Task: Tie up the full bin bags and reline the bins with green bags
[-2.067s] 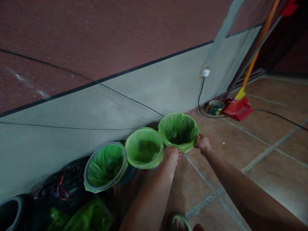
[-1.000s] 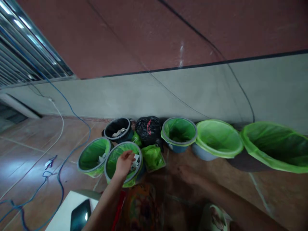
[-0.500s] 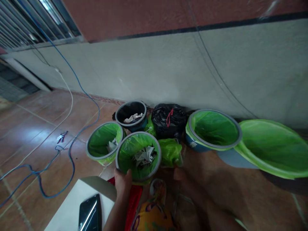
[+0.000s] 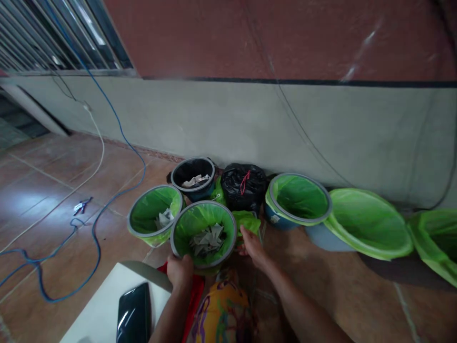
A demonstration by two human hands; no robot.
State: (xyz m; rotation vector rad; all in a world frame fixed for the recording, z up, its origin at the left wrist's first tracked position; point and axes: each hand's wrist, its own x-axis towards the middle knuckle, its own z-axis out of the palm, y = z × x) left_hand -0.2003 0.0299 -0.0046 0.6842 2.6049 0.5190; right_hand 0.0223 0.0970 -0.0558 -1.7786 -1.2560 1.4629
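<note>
My left hand point(image 4: 180, 270) is closed on the near-left rim of a green-lined bin point(image 4: 204, 206) that holds torn grey-white scraps point(image 4: 207, 239). Beside the same bin's right edge, my right hand point(image 4: 251, 245) is open with its fingers apart; whether it touches the bin is hard to tell. A second green-lined bin point(image 4: 134, 220) with white scraps stands just to the left. Behind them is a black-lined bin point(image 4: 194, 164) with crumpled paper. A tied black bag point(image 4: 243, 186) with a red string and a bright green bag point(image 4: 247, 220) lie to the right of these.
Along the wall at right stand a green-lined blue bin point(image 4: 300, 199), a wide green-lined tub point(image 4: 371, 221) and another green-lined container point(image 4: 437, 238). A white box point(image 4: 103, 295) bearing a phone point(image 4: 134, 312) is at lower left. Blue cable point(image 4: 95, 243) and keys point(image 4: 82, 206) lie on the floor.
My right hand has come up and left to the held bin's right side. The view has shifted, showing another green-lined container at far right. My left hand is still on the rim.
</note>
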